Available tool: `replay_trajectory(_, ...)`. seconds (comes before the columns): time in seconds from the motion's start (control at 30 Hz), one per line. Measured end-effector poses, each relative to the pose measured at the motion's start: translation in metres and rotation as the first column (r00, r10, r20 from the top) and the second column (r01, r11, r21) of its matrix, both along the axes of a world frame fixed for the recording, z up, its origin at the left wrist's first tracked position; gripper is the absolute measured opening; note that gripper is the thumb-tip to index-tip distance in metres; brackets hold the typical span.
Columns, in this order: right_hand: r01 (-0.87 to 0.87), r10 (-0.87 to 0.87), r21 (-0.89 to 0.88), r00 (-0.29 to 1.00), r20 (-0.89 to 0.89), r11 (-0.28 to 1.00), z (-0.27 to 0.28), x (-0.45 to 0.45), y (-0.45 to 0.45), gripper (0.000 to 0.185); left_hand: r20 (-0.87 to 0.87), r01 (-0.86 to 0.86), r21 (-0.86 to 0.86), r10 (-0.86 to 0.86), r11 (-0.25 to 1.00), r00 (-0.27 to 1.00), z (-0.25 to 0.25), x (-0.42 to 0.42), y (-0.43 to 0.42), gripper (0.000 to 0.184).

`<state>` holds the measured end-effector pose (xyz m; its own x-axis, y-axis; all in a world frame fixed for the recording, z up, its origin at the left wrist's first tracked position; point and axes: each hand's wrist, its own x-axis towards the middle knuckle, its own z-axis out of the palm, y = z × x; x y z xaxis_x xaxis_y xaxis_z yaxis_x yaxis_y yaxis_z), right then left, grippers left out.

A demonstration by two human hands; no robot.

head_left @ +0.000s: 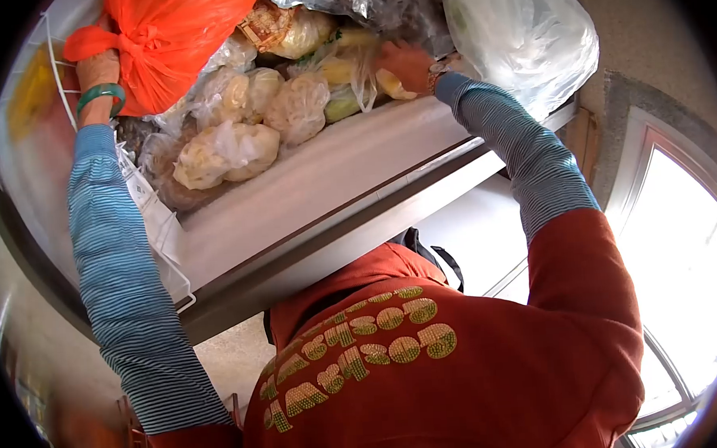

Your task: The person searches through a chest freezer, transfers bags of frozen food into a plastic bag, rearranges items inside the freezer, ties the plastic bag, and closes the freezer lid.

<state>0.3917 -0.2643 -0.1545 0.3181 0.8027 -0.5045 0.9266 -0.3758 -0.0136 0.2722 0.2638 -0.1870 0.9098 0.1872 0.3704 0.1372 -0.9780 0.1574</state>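
- Left hand (97, 69): against the red bag (173, 51), which lies just beside it; fingers mostly hidden by the bag's loose end, so closure cannot be told.
- Left arm: extended forward, bangle (102, 99) at the wrist.
- Right hand (405, 66): among clear food bags (297, 107), which lie between the hands; whether it grips one cannot be told.
- Right arm: bent, reaching inward over the freezer (324, 195) edge, beside a large white bag (527, 33).

The bag (179, 43) is orange-red, the bangle (102, 90) green, and the sleeves (126, 277) blue-striped.
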Motion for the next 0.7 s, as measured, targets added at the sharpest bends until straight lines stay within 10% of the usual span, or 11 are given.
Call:
replay_trajectory(0.17,-0.057,0.06,0.068,0.997,-0.047,0.996,-0.016,0.012,-0.012,0.049,-0.017,0.015,0.043,-0.014,0.999,1.0,0.002,-0.002,0.002,0.02)
replay_trajectory(0.37,0.377,-0.288,0.294,0.908,-0.304,0.878,-0.024,0.028,-0.02,0.018,-0.016,0.001,0.139,0.001,0.99,1.0,-0.012,0.001,0.016,0.021)
replay_trajectory(0.43,0.803,-0.654,-0.072,0.425,-0.626,0.591,-0.009,0.03,-0.015,0.014,0.065,0.024,0.106,-0.031,0.994,0.997,-0.015,0.002,0.016,0.027)
replay_trajectory(0.57,0.845,-0.791,-0.118,0.427,-0.438,0.521,0.016,0.024,0.002,0.022,0.016,0.055,0.129,-0.057,0.99,0.998,-0.014,0.005,0.02,0.027)
replay_trajectory(0.63,0.608,-0.663,-0.322,0.744,-0.089,0.726,0.024,0.021,0.007,0.028,-0.01,0.027,0.145,-0.026,0.989,1.0,-0.012,0.002,0.016,0.025)
replay_trajectory(0.7,0.66,-0.752,-0.397,0.646,-0.135,0.638,0.026,0.016,0.004,0.03,0.011,-0.008,0.045,0.008,0.999,1.0,-0.002,0.0,0.003,0.021)
